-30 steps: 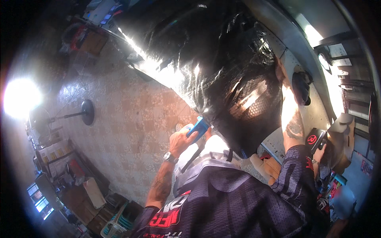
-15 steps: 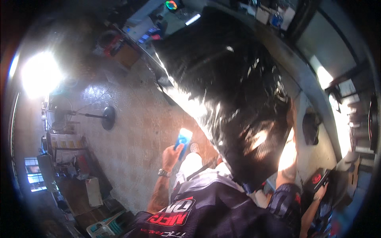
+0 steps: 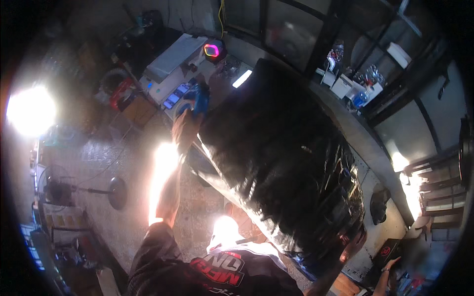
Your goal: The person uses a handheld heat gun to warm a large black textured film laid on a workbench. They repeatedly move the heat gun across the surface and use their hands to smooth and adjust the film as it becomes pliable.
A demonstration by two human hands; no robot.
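The left arm (image 3: pixel 167 190) reaches far forward with the left hand (image 3: pixel 184 127) curled in a grip, while the right arm (image 3: pixel 330 275) extends less far, the blurred right hand (image 3: pixel 354 244) out to the side.

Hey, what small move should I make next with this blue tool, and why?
Probably set the blue tool down on the white table, clear of the lit screen: your left hand holds it out that way, while your right hand is at the near right side of the black-wrapped bundle.
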